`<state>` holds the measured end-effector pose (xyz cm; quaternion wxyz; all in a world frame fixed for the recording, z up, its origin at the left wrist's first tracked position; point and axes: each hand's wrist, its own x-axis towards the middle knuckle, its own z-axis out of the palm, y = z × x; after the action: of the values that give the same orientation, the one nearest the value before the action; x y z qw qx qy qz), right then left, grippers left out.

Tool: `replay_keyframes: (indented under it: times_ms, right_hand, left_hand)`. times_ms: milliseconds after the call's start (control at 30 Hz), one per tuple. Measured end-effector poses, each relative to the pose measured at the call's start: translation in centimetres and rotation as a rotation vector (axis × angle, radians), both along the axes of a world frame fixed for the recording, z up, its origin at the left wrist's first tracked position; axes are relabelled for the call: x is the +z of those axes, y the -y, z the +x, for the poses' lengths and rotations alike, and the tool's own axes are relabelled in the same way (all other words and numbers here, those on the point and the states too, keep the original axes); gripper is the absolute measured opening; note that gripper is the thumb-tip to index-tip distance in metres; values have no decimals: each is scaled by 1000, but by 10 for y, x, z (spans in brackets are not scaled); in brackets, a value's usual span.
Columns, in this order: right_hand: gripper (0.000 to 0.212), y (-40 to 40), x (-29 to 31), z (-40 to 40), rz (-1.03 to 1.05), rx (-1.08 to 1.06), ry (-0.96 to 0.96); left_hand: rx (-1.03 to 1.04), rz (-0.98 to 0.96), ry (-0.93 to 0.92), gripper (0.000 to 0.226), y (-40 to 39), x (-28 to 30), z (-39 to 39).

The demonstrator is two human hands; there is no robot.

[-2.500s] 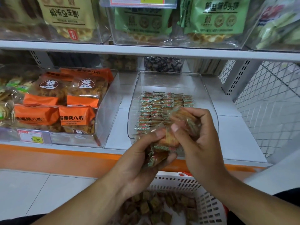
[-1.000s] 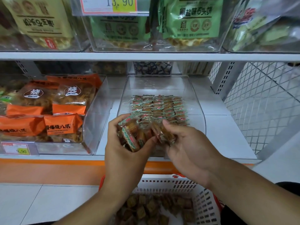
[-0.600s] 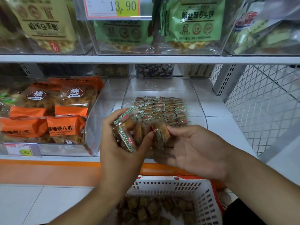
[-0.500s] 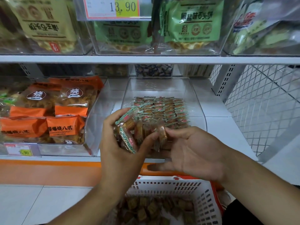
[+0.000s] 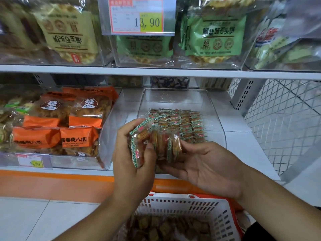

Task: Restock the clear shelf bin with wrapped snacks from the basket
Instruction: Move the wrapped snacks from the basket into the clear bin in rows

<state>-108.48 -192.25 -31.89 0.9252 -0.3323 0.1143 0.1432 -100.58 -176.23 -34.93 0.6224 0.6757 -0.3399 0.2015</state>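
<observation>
Head view, looking down at a shop shelf: both hands meet in front of the clear shelf bin (image 5: 175, 98). The left hand (image 5: 129, 164) grips a handful of wrapped snacks (image 5: 154, 145), fingers and thumb curled round the packets at that end, its back hiding how many it holds. The right hand (image 5: 206, 169) lies palm up under the other end of the bunch, thumb resting on the outermost packet and fingers running beneath, their tips out of sight behind the wrappers. The bunch hovers just before the bin's low front wall, not inside it. Within the bin, tidy rows of stocked snacks (image 5: 180, 121) fill the middle and front; the rear floor is bare plastic. Below, the white basket (image 5: 194, 204) with a red rim holds more brown packets, blurred and cut off by the bottom edge. To the left, orange bags (image 5: 74, 138) sit in a neighbouring bin. Above, a price tag (image 5: 137, 16) reads 13.90; its small print is unreadable.
</observation>
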Motion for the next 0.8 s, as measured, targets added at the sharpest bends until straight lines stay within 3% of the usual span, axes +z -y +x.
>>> replay_keyframes:
  times_ms: [467, 600, 800]
  right_hand:
    - [44, -10, -20, 14, -109, -20, 120]
    - [57, -3, -18, 21, -119, -13, 80]
    - [58, -3, -23, 25, -8, 57, 63]
  left_hand:
    - [34, 52, 44, 46, -1, 10, 9]
    - [12, 101, -75, 44, -1, 9, 21]
    - [4, 154, -115, 39, -2, 4, 26]
